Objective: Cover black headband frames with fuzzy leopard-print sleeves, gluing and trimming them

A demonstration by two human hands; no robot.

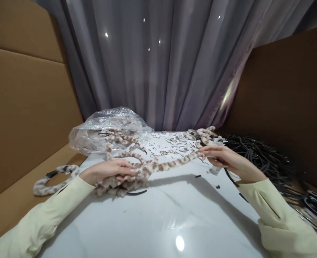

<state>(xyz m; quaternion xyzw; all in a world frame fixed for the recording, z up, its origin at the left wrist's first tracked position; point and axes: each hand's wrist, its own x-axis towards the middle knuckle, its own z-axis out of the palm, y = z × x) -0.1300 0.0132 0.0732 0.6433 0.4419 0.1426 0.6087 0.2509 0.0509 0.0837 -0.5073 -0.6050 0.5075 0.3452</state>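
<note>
A brown-and-white spotted furry strip [174,164] stretches between my two hands, just above the white table. My right hand [227,157] pinches its right end between thumb and fingers. At its other end my left hand [111,170] has its fingers closed on the strip, over a small pile of furry strips [112,188]; part of the grip is hidden. A thin black cord end [137,192] sticks out of this pile. Behind it, more spotted strips [126,138] spill from a clear plastic bag [107,120].
Paper-like scraps [171,145] litter the table's [158,222] far part. Finished-looking furry loops [201,134] lie at the back right. A single furry ring [56,181] rests at left on cardboard. Many black cords [263,157] heap at right. Cardboard walls [21,107] and a grey curtain [153,71] enclose the table.
</note>
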